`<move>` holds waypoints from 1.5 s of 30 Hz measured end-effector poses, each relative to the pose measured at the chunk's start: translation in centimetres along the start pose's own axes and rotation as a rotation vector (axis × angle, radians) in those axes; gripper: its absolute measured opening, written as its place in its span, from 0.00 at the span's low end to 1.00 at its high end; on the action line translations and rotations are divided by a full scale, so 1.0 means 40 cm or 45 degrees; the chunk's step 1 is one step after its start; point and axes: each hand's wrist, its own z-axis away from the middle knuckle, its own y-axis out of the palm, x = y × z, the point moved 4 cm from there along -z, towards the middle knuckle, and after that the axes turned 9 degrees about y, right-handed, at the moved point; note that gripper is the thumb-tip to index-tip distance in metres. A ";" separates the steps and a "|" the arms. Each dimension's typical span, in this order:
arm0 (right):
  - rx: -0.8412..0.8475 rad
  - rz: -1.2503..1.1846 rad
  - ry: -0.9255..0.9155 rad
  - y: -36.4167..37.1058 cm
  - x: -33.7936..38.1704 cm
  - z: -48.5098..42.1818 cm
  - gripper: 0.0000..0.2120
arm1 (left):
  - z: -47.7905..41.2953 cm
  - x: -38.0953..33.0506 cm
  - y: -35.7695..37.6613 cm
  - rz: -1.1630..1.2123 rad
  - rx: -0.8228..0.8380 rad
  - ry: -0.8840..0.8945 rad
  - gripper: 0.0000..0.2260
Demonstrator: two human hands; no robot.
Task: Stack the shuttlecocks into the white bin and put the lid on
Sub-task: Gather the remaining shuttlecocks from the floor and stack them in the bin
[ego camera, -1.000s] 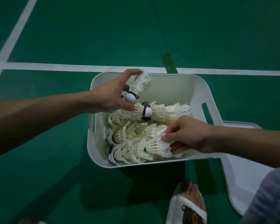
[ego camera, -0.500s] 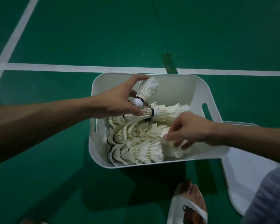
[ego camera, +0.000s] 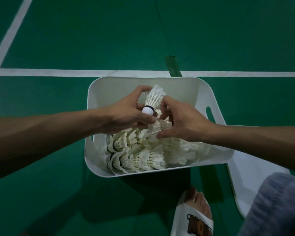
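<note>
Now that my right hand [ego camera: 182, 120] has left the four o'clock edge of the white bin [ego camera: 143, 80] to grip a second shuttlecock [ego camera: 162, 126] mid-bin, beside the raised shuttlecock [ego camera: 154, 99] pinched in my left hand [ego camera: 126, 114], I judge nesting comes next, the lid [ego camera: 249, 176] still off at four o'clock.

Place: a badminton court, viewed looking down at the playing surface.
Floor: a smooth green sports floor [ego camera: 75, 40] fills the view to every edge.
Markings: a broad white line [ego camera: 58, 72] runs from side to side; a slanting white line [ego camera: 12, 31] meets it at the far left.
Seam: a strip of darker green tape [ego camera: 173, 67] lies on the floor, and a thin seam runs on beyond it.
Gear: feather shuttlecocks [ego camera: 143, 155] are piled in a white bin [ego camera: 186, 86] standing directly on the floor.
Footwear: a white slide sandal [ego camera: 191, 217] rests on the court.
</note>
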 end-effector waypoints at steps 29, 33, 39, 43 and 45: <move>0.196 0.054 0.170 0.019 -0.087 0.095 0.10 | 0.003 -0.009 -0.046 -0.559 -0.158 0.163 0.14; 0.312 -0.265 0.314 0.041 -0.100 0.094 0.06 | 0.002 -0.009 -0.046 -0.568 -0.130 0.163 0.15; 0.592 -0.316 0.381 0.109 -0.091 0.078 0.09 | 0.005 -0.015 -0.037 -0.511 -0.081 0.205 0.25; 0.681 -0.231 0.344 0.097 -0.087 0.069 0.11 | 0.005 -0.014 -0.018 -0.534 -0.017 0.198 0.22; 0.706 -0.070 0.234 0.063 -0.088 0.070 0.11 | 0.006 -0.013 -0.008 -0.534 0.000 0.193 0.23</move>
